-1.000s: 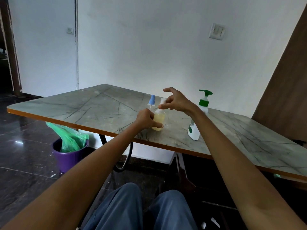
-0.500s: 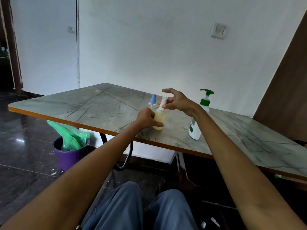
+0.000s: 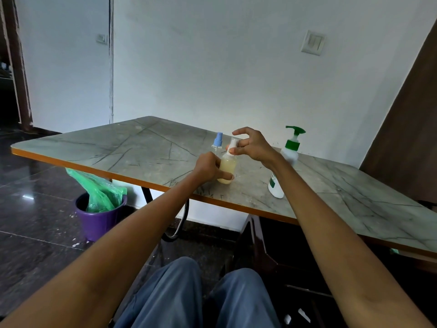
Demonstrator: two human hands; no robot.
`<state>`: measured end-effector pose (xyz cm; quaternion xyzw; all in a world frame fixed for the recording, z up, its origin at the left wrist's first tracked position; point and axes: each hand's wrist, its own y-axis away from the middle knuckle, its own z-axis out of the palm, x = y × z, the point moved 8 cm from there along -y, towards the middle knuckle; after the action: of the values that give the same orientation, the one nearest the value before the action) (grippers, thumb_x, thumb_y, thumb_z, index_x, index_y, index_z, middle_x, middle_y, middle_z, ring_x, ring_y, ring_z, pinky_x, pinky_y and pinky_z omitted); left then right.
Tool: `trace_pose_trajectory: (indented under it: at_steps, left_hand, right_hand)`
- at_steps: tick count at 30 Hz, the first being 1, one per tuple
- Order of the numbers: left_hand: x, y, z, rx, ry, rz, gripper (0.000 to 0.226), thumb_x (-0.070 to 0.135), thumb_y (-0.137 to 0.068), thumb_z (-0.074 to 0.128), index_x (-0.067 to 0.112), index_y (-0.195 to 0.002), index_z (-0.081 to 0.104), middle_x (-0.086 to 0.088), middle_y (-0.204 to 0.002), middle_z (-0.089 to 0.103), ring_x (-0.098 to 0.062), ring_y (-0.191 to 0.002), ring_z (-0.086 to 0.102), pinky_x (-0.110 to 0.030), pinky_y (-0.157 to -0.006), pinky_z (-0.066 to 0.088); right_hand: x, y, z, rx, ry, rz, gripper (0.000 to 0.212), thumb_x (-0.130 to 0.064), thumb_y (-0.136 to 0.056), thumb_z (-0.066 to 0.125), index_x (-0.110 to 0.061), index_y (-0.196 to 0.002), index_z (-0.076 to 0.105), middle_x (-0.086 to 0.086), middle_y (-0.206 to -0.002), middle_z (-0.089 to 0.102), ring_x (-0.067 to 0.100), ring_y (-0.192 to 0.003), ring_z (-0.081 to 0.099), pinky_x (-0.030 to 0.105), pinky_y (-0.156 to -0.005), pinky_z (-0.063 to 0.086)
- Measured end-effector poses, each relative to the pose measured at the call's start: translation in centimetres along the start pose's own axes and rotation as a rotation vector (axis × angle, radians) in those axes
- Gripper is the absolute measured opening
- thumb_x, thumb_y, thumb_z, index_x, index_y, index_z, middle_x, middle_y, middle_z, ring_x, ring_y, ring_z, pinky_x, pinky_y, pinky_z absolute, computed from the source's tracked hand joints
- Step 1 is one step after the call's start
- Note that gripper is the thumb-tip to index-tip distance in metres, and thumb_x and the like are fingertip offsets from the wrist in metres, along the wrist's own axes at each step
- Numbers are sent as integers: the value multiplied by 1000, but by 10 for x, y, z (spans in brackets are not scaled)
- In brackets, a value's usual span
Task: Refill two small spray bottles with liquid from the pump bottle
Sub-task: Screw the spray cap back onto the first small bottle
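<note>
Yellowish spray bottle [image 3: 227, 167] gripped by left hand [image 3: 207, 167], right hand [image 3: 251, 145] pinching its cap.

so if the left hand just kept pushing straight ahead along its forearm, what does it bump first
Nothing new: the left hand already grips the yellow spray bottle. Just past that stands the blue-capped spray bottle, probably next in line, though depth is hard to judge from the head view.

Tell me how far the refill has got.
Done, by the look of it: the white-topped spray bottle holds yellowish liquid. In hand: left hand grips its body, right hand pinches its top. Left: the blue-topped spray bottle behind; its fill level is unreadable. The pump bottle stands untouched.
</note>
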<state>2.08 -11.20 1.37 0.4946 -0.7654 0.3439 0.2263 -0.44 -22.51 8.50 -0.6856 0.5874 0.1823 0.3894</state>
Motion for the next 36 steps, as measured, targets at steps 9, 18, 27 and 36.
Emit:
trace_pose_trajectory:
  at_steps: [9,18,27,36]
  left_hand:
    - [-1,-2,-1,-5,7,-7,51,32,-74,74,0,-111,63,-14,-113,65,-15,-88,51,-14,-64,38]
    - [-6,0,-5,18,78,-19,50,33,-73,75,1,-110,64,-13,-112,64,-14,-89,50,-13,-64,37]
    - [-39,8,-63,217,158,-59,53,29,-65,82,2,-106,63,-13,-106,67,-20,-87,60,-20,-66,45]
    - [-94,-18,-95,174,118,-180,51,26,-62,84,-2,-100,64,-8,-91,58,-18,-84,52,-20,-62,40]
  right_hand:
    - [0,-1,0,51,3,-29,48,-5,-76,74,-8,-119,53,11,-129,55,25,-114,56,29,-93,44]
    - [-13,7,6,-23,-46,-28,48,0,-79,69,-7,-122,50,18,-118,63,24,-105,61,28,-88,46]
    - [-47,-20,42,-41,-139,-88,46,-1,-78,71,-8,-118,52,18,-109,68,19,-89,62,34,-81,51]
    - [-56,-72,101,-27,-119,-96,41,-1,-78,71,-12,-112,53,17,-117,63,21,-96,61,24,-74,50]
